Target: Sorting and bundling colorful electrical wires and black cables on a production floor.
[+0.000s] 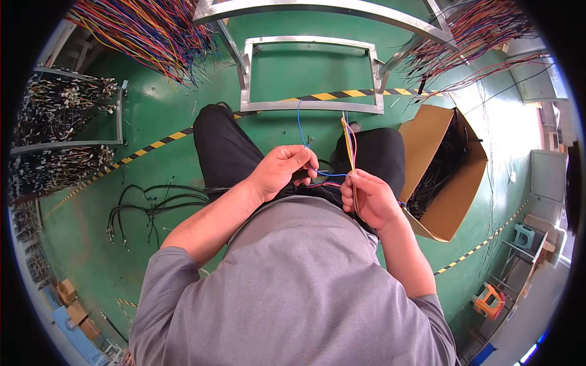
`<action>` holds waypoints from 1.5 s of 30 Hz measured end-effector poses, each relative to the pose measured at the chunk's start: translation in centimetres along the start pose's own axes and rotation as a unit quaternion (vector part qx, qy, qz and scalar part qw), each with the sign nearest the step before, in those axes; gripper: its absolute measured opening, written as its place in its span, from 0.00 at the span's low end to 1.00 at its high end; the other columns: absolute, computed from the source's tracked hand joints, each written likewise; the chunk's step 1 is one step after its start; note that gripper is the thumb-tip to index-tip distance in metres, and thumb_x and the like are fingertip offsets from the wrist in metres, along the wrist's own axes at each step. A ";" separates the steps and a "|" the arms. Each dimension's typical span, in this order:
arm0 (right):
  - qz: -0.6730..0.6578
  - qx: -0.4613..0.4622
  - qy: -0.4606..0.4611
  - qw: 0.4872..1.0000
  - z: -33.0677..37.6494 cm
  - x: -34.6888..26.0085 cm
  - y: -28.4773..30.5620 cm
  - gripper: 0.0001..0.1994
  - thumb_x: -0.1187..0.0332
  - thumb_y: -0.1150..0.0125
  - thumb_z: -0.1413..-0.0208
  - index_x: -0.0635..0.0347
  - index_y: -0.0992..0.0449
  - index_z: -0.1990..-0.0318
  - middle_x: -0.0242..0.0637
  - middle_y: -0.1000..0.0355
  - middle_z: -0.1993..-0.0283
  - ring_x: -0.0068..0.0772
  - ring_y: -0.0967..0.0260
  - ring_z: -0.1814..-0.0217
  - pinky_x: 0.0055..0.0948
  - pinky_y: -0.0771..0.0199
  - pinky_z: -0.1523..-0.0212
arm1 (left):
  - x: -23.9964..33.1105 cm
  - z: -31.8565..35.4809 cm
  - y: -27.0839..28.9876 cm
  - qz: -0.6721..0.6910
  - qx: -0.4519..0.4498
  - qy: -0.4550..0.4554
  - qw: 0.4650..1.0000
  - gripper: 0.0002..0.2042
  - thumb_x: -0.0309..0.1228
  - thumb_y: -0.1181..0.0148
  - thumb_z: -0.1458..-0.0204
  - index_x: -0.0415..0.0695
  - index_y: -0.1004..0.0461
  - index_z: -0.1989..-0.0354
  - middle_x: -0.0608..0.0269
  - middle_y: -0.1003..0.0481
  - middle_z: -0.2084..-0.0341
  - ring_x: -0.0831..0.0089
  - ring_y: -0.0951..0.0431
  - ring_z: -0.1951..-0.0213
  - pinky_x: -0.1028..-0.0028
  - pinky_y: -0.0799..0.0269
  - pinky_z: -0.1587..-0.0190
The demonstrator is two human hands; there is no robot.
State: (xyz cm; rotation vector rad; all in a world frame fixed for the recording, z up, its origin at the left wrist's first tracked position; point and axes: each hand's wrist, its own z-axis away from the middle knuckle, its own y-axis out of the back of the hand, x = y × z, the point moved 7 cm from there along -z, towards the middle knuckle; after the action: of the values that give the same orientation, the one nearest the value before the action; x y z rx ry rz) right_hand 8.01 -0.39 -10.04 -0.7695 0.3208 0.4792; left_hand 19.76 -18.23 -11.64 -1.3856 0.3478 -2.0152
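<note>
My left hand (282, 169) pinches a blue wire (300, 122) between thumb and fingers, its free end sticking up past the hand. The same blue wire runs across to my right hand (372, 198), which is closed round a small bundle of wires (351, 146) in yellow, pink and other colours. Their upper ends stand up above the right fingers. Below and between the hands, red and blue wires (326, 184) lie over my lap. Black sleeved cable is partly hidden behind the left fingers.
A cardboard box (452, 213) of black cables stands open at my right. Ahead is a metal frame (311, 107), with coloured wire bundles (146, 36) hanging at far left and right. Black cables (152, 207) lie on the green floor at left, near a rack of connectors (67, 100).
</note>
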 end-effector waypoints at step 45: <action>0.688 0.087 0.412 0.591 0.9 -3.5 -8.5 0.05 0.74 0.43 0.33 0.64 0.32 0.61 0.49 0.29 0.68 0.60 0.27 0.62 0.51 0.26 0.60 | 1.4 0.1 -2.9 -0.064 0.011 -0.018 0.998 0.12 0.40 0.45 0.26 0.45 0.24 0.46 0.73 0.30 0.76 0.83 0.32 0.73 0.78 0.32 0.70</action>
State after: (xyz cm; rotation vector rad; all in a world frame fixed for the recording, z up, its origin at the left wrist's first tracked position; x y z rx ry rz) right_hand 9.56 -6.03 -2.85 -0.3398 1.9085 1.5142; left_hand 18.53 -16.99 -8.96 -1.4610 0.2263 -2.0871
